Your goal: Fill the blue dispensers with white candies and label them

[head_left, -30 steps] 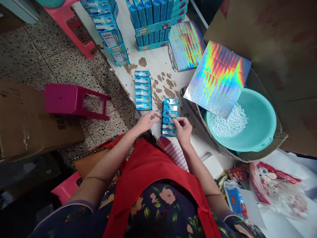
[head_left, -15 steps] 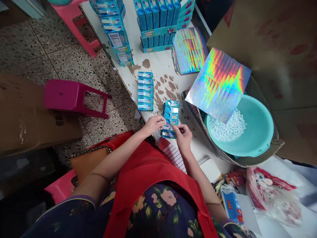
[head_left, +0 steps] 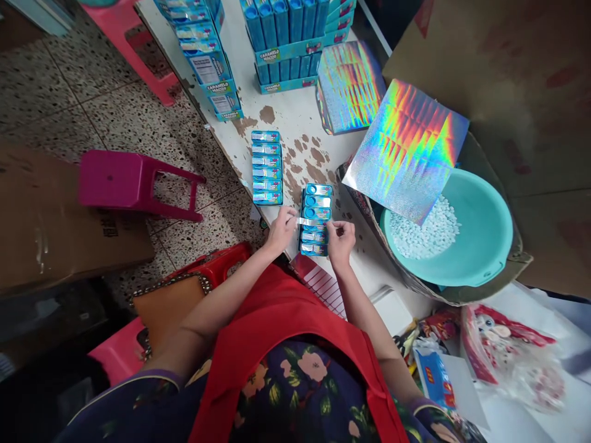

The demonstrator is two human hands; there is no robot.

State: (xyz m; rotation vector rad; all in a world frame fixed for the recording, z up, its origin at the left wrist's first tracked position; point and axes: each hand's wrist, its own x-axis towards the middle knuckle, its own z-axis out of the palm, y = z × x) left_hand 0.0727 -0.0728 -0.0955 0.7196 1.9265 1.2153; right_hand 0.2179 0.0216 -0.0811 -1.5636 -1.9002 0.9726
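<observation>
Close to the table's near edge stands a row of small blue candy tins (head_left: 316,202) packed side by side. A short silvery strip (head_left: 305,221) lies across one tin in the lower half of the row. My left hand (head_left: 282,231) pinches the strip's left end, just off the row. On the other side, my right hand (head_left: 341,242) is closed, its fingertips touching the right end of the tins; whatever it pinches is hidden. To the left is a second row of similar tins (head_left: 266,167) with shiny strips on top.
Stacked candy displays (head_left: 289,52) and another stack (head_left: 210,67) stand at the back. Rainbow-shiny sheets (head_left: 351,86) lie on the table, and one sheet (head_left: 406,147) rests over a turquoise basin (head_left: 484,227) of white candies. A magenta stool (head_left: 113,183) is on the floor left.
My hands have drawn apart. The left moved left and slightly up with the strip's end, leaving the strip in plain view across the tin. The camera view shifted slightly.
</observation>
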